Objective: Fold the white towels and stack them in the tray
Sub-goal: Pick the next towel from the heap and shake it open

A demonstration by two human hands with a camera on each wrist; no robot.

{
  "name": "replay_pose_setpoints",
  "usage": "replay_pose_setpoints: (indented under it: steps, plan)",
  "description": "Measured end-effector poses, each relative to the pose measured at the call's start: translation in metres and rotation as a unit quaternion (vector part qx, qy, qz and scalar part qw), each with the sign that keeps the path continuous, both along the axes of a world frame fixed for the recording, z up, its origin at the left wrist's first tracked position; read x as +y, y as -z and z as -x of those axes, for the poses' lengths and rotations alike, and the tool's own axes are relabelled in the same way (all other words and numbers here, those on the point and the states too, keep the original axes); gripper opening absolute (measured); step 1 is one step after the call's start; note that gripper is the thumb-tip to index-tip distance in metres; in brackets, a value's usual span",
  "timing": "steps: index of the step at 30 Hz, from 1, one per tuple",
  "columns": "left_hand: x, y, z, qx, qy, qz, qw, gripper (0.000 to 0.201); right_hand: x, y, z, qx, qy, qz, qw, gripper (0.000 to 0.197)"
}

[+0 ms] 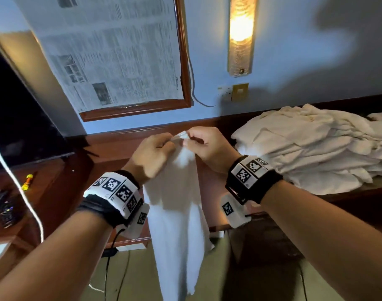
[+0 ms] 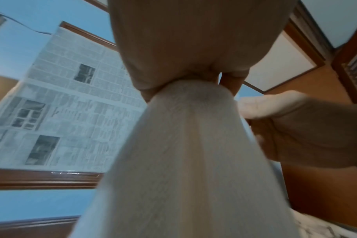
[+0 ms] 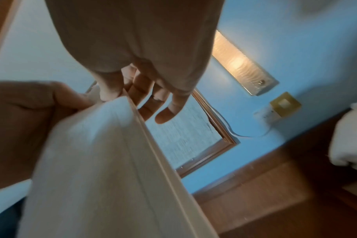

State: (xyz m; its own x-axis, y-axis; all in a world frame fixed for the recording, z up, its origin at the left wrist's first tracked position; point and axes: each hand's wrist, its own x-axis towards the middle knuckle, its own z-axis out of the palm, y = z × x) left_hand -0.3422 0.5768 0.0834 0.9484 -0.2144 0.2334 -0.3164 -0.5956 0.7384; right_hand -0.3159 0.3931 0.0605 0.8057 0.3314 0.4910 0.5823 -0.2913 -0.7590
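At frame centre a soft, light white towel was pinched at its top corner by left hand and right hand, best regripped along the hem.

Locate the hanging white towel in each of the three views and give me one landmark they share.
Head: the white towel hangs at centre, its top pinched by the left hand and right hand.
Left wrist: it fills the centre and bottom.
Right wrist: it fills the lower left.
Shared landmark: the wood-framed newspaper on the blue wall.
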Motion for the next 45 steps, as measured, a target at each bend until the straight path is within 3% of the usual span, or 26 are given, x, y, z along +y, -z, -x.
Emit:
replay_pose_setpoints:
  steps: [3,6,9,11,15,18,22,24,26,28,33,35,39,42,45]
  plan:
    - [-0.003,0.003,-0.005,0.012,-0.019,0.096,0.995,0.044,-0.006,-0.024,-0.012,-0.032,-0.036,0.019,0.999,0.018]
    - [-0.002,0.021,-0.007,0.061,-0.008,0.175,0.983,0.060,-0.020,-0.039,-0.028,-0.048,-0.047,0.087,0.994,0.026]
    - [-0.012,0.048,-0.008,0.098,0.004,0.194,0.976,0.044,-0.043,-0.041,-0.043,-0.037,-0.031,0.067,0.997,0.024]
    - [-0.025,0.069,-0.008,0.114,0.006,0.202,0.973,0.032,-0.059,-0.044,-0.051,-0.038,0.000,0.027,0.999,0.012]
    - [-0.051,0.109,-0.014,0.152,0.042,0.195,0.968,0.028,-0.088,-0.052,-0.069,-0.059,0.045,-0.044,0.996,0.011]
    - [-0.065,0.127,-0.025,0.180,0.037,0.153,0.971,0.034,-0.110,-0.050,-0.078,-0.062,0.059,-0.010,0.996,0.022]
    - [-0.064,0.132,-0.050,0.099,-0.058,0.127,0.985,0.052,-0.144,-0.034,-0.087,-0.016,0.095,-0.028,0.995,0.019]
    - [-0.065,0.130,-0.053,0.044,-0.090,0.146,0.984,0.041,-0.157,-0.032,-0.092,-0.024,0.123,-0.050,0.991,0.011]
    - [-0.074,0.127,-0.053,0.015,-0.105,0.161,0.981,0.015,-0.165,-0.035,-0.095,-0.037,0.144,-0.048,0.988,0.010]
    - [-0.080,0.130,-0.051,-0.013,-0.116,0.142,0.983,0.016,-0.169,-0.037,-0.099,-0.043,0.144,-0.042,0.988,0.013]
    - [-0.089,0.129,-0.042,0.006,-0.073,0.165,0.984,0.027,-0.163,-0.043,-0.103,-0.041,0.166,-0.052,0.984,0.012]
    - [-0.088,0.125,-0.036,0.030,-0.034,0.184,0.982,0.023,-0.156,-0.048,-0.103,-0.042,0.170,-0.050,0.983,0.009]
    - [-0.066,0.122,-0.029,0.075,0.002,0.152,0.986,0.026,-0.133,-0.060,-0.101,-0.054,0.161,-0.044,0.985,0.017]
    - [-0.045,0.116,-0.029,0.002,-0.052,0.136,0.989,0.008,-0.119,-0.068,-0.094,-0.075,0.161,-0.034,0.984,0.026]
    - [-0.024,0.106,-0.028,-0.106,-0.129,0.101,0.981,0.009,-0.112,-0.073,-0.089,-0.085,0.166,-0.056,0.981,0.015]
